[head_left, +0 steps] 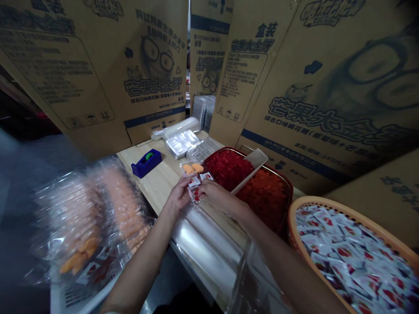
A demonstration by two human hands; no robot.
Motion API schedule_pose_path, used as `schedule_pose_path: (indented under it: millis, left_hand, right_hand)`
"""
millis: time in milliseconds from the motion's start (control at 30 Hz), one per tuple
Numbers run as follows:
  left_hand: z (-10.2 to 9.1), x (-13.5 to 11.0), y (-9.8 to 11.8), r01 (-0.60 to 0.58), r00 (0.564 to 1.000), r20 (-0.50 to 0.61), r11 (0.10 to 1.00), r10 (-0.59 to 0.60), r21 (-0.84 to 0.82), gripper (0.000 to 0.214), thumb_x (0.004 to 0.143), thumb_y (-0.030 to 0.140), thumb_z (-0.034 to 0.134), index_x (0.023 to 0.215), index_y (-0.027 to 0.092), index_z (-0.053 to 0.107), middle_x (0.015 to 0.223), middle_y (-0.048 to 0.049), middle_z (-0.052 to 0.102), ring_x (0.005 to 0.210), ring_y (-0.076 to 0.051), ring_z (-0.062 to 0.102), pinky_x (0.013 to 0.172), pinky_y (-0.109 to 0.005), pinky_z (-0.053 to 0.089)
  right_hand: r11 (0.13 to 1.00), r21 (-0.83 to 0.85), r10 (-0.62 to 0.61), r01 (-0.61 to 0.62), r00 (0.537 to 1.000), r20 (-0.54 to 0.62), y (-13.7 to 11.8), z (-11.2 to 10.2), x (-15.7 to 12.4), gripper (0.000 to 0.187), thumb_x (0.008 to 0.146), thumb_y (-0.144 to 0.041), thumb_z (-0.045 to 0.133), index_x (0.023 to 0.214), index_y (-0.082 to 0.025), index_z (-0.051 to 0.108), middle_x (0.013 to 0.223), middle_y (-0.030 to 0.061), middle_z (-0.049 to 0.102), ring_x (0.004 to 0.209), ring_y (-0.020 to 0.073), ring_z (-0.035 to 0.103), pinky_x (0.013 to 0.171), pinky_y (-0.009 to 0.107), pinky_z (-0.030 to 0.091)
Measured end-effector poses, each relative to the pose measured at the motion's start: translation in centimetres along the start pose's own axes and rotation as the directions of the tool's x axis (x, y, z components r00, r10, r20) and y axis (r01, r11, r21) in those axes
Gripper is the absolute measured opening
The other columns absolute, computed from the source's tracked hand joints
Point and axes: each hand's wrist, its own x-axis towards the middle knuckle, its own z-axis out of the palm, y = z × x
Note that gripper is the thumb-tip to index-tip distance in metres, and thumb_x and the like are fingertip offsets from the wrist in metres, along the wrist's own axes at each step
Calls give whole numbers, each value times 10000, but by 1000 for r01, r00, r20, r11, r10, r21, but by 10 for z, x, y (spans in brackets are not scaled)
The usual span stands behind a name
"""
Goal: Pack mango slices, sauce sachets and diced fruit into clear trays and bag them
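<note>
A small clear plastic tray (183, 165) is in my left hand (180, 192), whose fingers close on its left edge. Two orange pieces (192, 168) lie in the tray's far part. White sachets with red print (207, 176) sit in its middle. Over the near part my right hand (213, 194) has its fingers bent together, the tips right beside a red piece (196, 194). Whether those fingertips grip anything is hidden.
To the right are red pieces (225, 168) and orange-red pieces (266, 198), split by a divider (253, 168), then a sachet-filled basket (296, 218). A blue tape dispenser (146, 163), empty clear trays (181, 143) and stacked filled trays (77, 205) are leftward. Cardboard boxes (157, 26) stand behind.
</note>
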Motion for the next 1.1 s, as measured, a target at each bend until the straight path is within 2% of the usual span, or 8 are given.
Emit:
schedule_pose_path:
  millis: [133,233,333,467,633,900,1100]
  left_hand:
    - [2,-1,0,-10,1000,-9,1000,10,-2,230,741,93,591,954,181,586,839,-38,680,674,-162,649,624,-308,546]
    - [1,-1,-1,-2,1000,-13,1000,2,-2,230,746,98,583,960,180,589,844,-40,678,676,-173,651,621,-322,547]
    - [-1,1,-2,0,1000,-20,1000,0,-3,224,748,99,581,957,178,594,827,-37,673,660,-163,646,618,-307,543]
    - [-3,2,-3,-4,1000,-30,1000,4,-9,206,754,104,580,944,182,598,802,-26,668,643,-143,636,608,-283,538]
    - [-4,2,-3,-7,1000,-23,1000,7,-14,197,752,100,582,932,177,600,779,-20,663,634,-137,631,602,-277,538]
    - [-5,2,-3,5,1000,1,1000,-5,-13,170,767,104,566,921,170,595,796,-34,665,657,-159,646,591,-304,553]
    - [-1,0,-2,8,1000,-12,1000,-8,-12,184,778,100,546,941,175,587,790,-32,660,615,-159,647,559,-311,555]
  right_hand:
    - [994,61,98,-92,991,-94,3,-15,-2,115,752,-100,570,682,-120,658,753,28,547,730,115,505,673,210,362]
    - [984,119,142,-131,985,-96,4,-18,-3,89,744,-112,584,688,-121,652,755,17,536,706,106,502,663,209,364]
    - [988,125,93,-88,995,-29,0,-12,-3,84,730,-90,587,682,-123,648,750,14,529,726,112,504,683,210,368]
    - [994,99,52,-50,999,-15,-8,-4,-2,93,723,-60,567,697,-119,633,803,33,547,723,115,503,670,211,363]
    - [998,65,6,-9,999,49,-8,-4,-2,117,687,-32,548,650,-129,602,676,6,573,658,114,493,604,205,330]
    - [999,39,-16,14,998,64,-8,-5,-3,185,692,1,506,703,-122,644,764,37,628,730,127,537,662,208,375]
    - [996,49,-80,78,995,53,-15,-8,-6,217,710,16,498,729,-125,663,848,54,634,788,129,549,708,207,389]
